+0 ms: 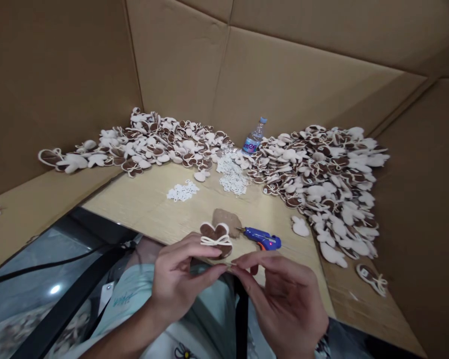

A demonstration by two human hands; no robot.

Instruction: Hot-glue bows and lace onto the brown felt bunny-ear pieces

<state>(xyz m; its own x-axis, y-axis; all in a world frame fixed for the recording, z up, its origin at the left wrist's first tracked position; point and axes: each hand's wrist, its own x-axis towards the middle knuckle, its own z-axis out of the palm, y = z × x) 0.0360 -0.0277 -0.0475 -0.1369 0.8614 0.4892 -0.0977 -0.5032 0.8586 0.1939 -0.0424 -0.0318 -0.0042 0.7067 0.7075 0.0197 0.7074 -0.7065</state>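
My left hand (179,281) holds a brown felt ear-shaped piece (215,239) with white edging and a white cord bow tied across it. My right hand (284,299) is just below and to the right of that piece, its fingertips close to my left fingertips, with nothing visible in them. A blue hot glue gun (262,238) lies on its side beyond my right hand. A tan felt piece (226,223) lies partly behind the held piece.
Large heaps of brown-and-white felt shapes (322,177) spread along the back of the cardboard-lined table (153,209). Nearby are a plastic water bottle (253,137), small piles of white cutouts (232,174), and a white felt shape (300,226). Cardboard walls enclose the sides.
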